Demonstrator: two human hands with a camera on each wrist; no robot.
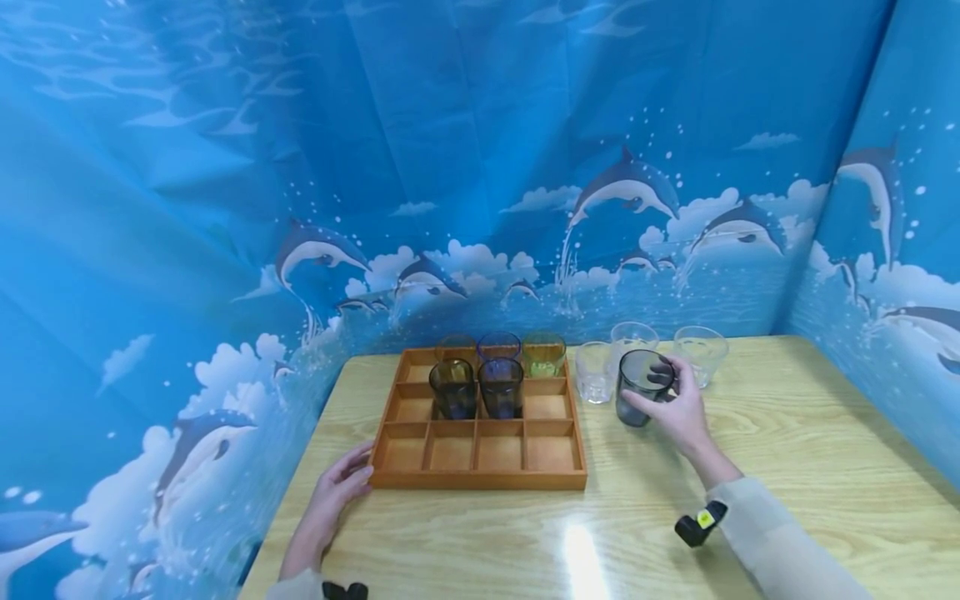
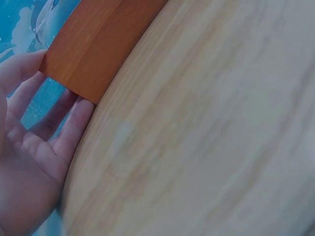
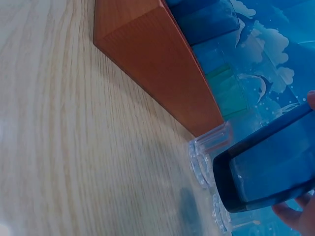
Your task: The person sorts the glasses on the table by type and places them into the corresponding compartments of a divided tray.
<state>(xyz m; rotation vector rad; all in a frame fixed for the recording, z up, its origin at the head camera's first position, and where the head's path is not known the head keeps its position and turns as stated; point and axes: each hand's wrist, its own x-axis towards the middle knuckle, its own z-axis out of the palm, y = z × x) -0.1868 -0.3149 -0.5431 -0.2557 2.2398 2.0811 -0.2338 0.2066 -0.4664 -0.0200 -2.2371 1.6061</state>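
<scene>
My right hand (image 1: 684, 415) grips a dark grey glass (image 1: 634, 410) by its sides, to the right of a wooden compartment box (image 1: 480, 481). In the right wrist view the dark glass (image 3: 268, 167) is tilted, with a shadow on the table below its base. At the box's front left corner, my left hand (image 1: 337, 493) touches the wood with extended fingers (image 2: 74, 128). Two dark glasses (image 1: 454, 398) stand in the box's middle row. Behind them the back row holds an amber glass (image 1: 455, 343), a blue glass (image 1: 498, 342) and a green glass (image 1: 545, 360).
Close by the box's right side stands a clear glass (image 1: 595, 379). Two more stand farther back, one clear glass (image 1: 633, 333) behind the dark one and another clear glass (image 1: 705, 350) beyond my right hand. A dolphin-print curtain (image 1: 465, 167) surrounds the wooden table (image 1: 787, 433).
</scene>
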